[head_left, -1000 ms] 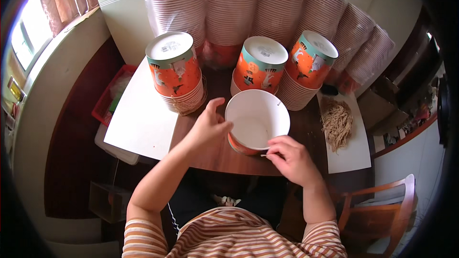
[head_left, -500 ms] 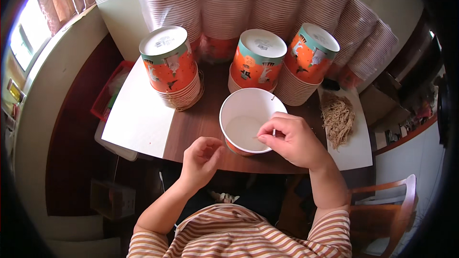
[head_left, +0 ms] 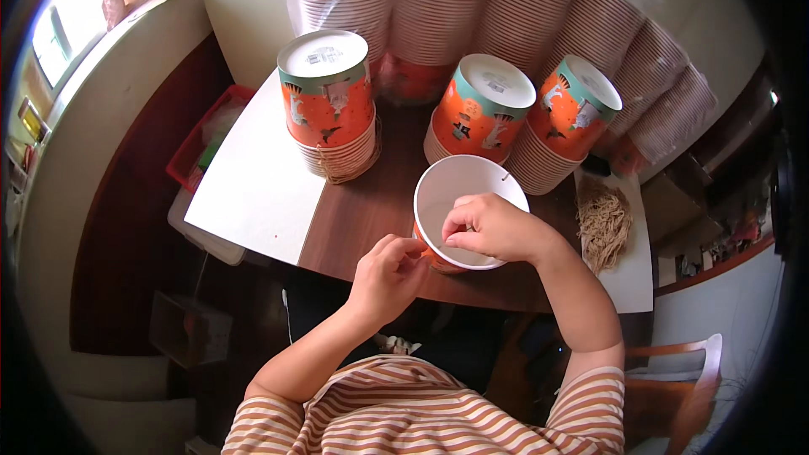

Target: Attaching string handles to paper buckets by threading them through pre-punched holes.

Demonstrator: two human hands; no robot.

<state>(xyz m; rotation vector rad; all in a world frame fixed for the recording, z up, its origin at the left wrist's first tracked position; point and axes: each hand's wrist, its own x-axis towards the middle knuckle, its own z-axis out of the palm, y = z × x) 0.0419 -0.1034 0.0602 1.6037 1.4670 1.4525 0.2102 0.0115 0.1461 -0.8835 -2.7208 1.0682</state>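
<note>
A paper bucket [head_left: 442,190] with a white inside and an orange printed outside stands upright near the table's front edge. A short dark cord end [head_left: 506,176] shows at its far right rim. My right hand [head_left: 493,227] reaches over the near right rim, fingers pinched together inside the mouth; what they hold is hidden. At the bucket's near left wall, my left hand [head_left: 392,278] has its fingers curled together by the outside. Whatever lies between those fingertips is too small to make out. A bundle of tan twine [head_left: 603,227] lies to the right.
Behind the bucket stand three upside-down stacks of orange buckets: left [head_left: 329,109], middle [head_left: 484,114] and right [head_left: 573,109]. Tall plastic-wrapped bucket stacks [head_left: 522,17] line the back. A red crate [head_left: 198,139] sits beyond the left edge, a wooden chair [head_left: 674,379] at lower right.
My left hand has moved right and up to the bucket's near left wall. My right hand has shifted left, farther over the mouth. The whole view has turned slightly.
</note>
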